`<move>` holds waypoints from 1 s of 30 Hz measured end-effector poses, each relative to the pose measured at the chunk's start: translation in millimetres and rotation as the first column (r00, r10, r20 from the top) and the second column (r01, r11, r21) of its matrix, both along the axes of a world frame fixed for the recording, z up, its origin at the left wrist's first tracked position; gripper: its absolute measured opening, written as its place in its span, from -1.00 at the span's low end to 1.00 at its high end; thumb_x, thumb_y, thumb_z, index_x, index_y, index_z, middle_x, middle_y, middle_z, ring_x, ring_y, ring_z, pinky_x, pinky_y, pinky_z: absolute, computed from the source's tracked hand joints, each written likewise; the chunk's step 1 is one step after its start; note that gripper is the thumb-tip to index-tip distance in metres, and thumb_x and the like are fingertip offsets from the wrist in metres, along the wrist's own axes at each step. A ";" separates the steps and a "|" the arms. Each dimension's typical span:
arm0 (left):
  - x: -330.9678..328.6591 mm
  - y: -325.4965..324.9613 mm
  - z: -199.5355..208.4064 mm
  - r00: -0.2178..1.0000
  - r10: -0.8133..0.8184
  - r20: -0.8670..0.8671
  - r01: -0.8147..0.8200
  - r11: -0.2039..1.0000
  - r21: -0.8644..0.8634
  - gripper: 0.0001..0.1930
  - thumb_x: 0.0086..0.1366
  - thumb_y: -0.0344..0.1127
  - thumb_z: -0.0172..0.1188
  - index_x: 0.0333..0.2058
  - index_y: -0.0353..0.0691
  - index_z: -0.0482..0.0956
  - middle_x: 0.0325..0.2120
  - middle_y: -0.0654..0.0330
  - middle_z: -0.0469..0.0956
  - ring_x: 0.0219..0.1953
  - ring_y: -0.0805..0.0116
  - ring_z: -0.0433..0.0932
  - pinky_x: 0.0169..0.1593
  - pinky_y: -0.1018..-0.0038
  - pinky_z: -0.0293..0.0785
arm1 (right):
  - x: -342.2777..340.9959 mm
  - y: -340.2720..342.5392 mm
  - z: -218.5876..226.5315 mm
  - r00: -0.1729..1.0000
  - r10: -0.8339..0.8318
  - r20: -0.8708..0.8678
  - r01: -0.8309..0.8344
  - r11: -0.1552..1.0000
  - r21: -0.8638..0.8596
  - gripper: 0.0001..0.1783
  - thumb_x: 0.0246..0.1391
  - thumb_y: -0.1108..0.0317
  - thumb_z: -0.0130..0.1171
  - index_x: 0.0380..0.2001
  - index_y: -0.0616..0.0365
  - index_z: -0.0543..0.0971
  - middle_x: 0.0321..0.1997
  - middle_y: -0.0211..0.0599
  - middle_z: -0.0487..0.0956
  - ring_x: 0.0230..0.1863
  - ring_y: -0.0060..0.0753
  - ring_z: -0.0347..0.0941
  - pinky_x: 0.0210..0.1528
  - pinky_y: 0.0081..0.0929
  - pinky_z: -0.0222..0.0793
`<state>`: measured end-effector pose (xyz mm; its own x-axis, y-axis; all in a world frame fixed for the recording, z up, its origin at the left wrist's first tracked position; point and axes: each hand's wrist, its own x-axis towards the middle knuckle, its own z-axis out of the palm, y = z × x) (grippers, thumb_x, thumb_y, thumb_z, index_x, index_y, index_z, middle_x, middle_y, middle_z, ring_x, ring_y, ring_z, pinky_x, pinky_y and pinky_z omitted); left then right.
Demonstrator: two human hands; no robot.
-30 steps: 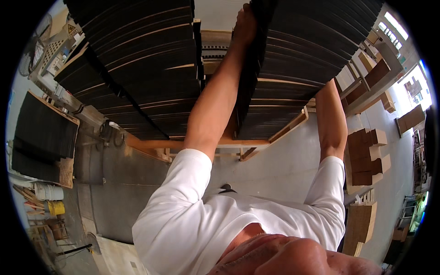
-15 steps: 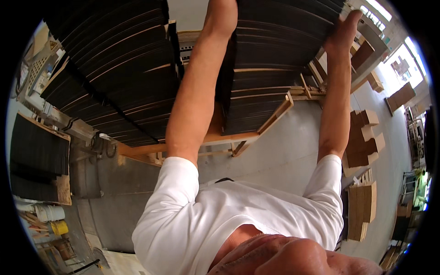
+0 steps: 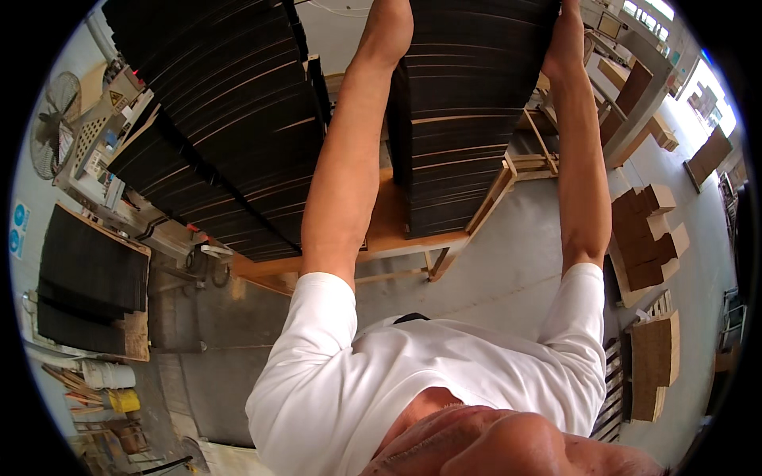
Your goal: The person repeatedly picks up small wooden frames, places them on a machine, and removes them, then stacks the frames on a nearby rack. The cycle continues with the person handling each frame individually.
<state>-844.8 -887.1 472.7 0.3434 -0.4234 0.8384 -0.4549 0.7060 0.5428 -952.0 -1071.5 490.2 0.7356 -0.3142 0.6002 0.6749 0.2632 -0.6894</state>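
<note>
Two black stacks are standing on one wooden table [image 3: 385,218]: the right stack [image 3: 468,103] is occupying the space between the two hands, and the left stack [image 3: 222,103] is standing left of the left forearm. The right hand [image 3: 565,46] is bearing against the right stack's right edge; the left hand [image 3: 387,32] is overlapping its left edge. The upper border is cutting off both sets of fingers; their grip cannot be told. One yellow triangular warning label [image 3: 117,98] and one blue sign [image 3: 19,228] are showing at left.
</note>
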 end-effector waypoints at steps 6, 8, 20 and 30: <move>1.3 3.2 -2.7 1.000 0.013 -0.020 -0.014 0.996 -0.091 -0.25 0.42 0.23 -0.47 0.26 -0.32 0.15 0.23 0.08 0.21 0.27 0.27 0.16 0.32 0.40 0.02 | 10.6 9.0 -1.3 0.977 -0.210 -0.047 0.212 0.976 0.055 -0.20 0.21 -0.27 -0.24 0.19 0.24 0.32 0.09 -0.01 0.47 0.10 -0.10 0.39 0.14 -0.23 0.30; 3.7 4.2 1.1 0.999 0.006 -0.050 -0.013 0.989 -0.146 -0.26 0.42 0.21 -0.46 0.26 -0.34 0.16 0.23 0.07 0.22 0.27 0.27 0.16 0.32 0.41 0.01 | 10.3 -7.3 -2.3 0.959 -0.253 -0.123 0.252 0.967 -0.030 -0.06 0.16 -0.41 -0.33 0.17 0.29 0.34 0.22 -0.05 0.38 0.24 -0.11 0.27 0.32 -0.24 0.10; -119.4 196.6 -216.5 0.964 0.266 -0.029 -0.237 0.899 0.367 -0.69 0.28 -0.28 0.11 -0.08 -0.38 0.51 -0.20 0.03 0.58 -0.12 0.22 0.56 -0.04 0.40 0.48 | -151.7 30.8 -48.6 0.935 0.017 0.354 -0.011 1.000 -0.018 -0.24 0.26 -0.15 -0.42 0.08 0.35 0.41 0.14 0.16 0.41 0.27 0.06 0.24 0.37 0.00 -0.04; -88.0 520.2 -462.5 0.790 0.535 -0.300 0.108 0.360 0.926 -0.51 0.28 -0.08 0.15 0.02 -0.38 0.44 -0.08 -0.11 0.54 0.00 0.15 0.54 0.00 0.34 0.48 | 9.8 476.2 -77.5 0.802 0.029 0.597 0.595 0.041 -0.802 -0.65 -0.17 0.22 0.38 -0.32 0.19 0.58 -0.38 -0.26 0.59 -0.42 -0.22 0.50 -0.39 -0.36 0.38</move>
<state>-932.8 -366.9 10.1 0.7318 -0.6094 -0.3052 0.0451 -0.4036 0.9138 -942.3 -595.3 412.7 0.3739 0.6080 0.7003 0.7313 -0.6577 0.1806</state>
